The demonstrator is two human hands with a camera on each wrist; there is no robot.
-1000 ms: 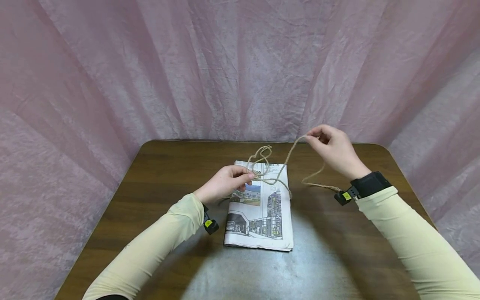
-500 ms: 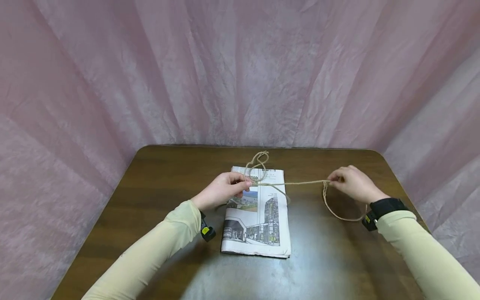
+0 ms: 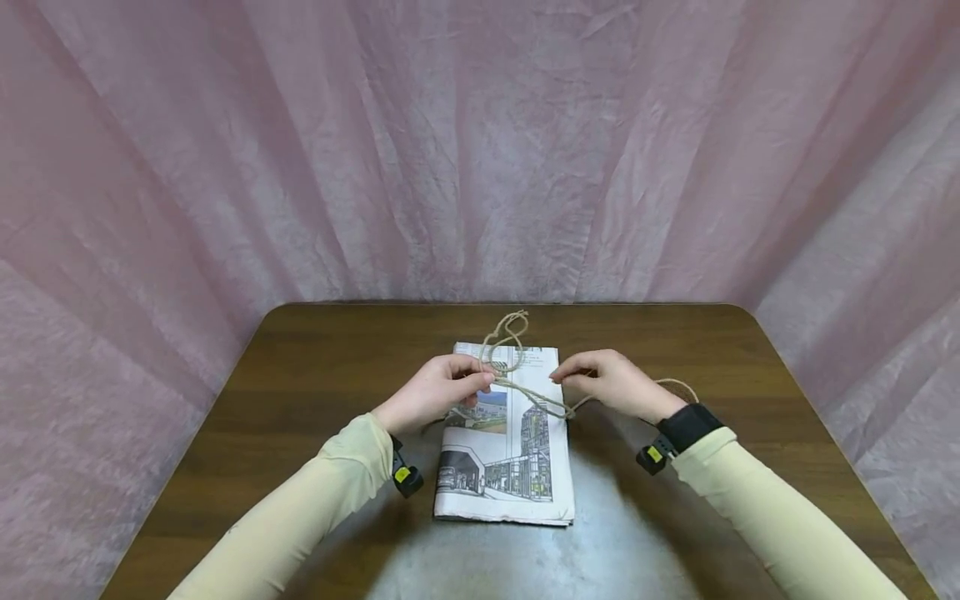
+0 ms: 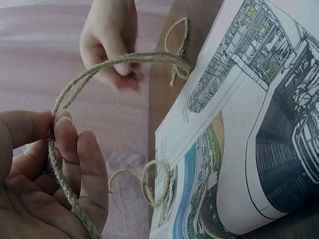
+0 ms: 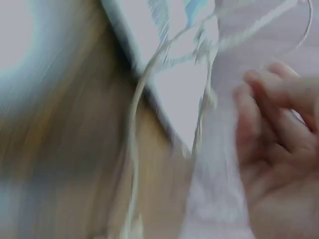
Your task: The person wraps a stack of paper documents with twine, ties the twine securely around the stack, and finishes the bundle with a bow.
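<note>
A folded newspaper with printed building pictures (image 3: 506, 446) lies on the dark brown wooden table (image 3: 300, 400). Above its far half, the left hand (image 3: 435, 390) pinches a length of rough tan jute twine (image 3: 528, 392) between thumb and curled fingers. The right hand (image 3: 611, 383) grips the same strand just beside it, fingers curled. A loose loop lies past the paper's far edge.

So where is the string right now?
In the head view, the string runs between the left hand and right hand, over the newspaper's far end.
</note>
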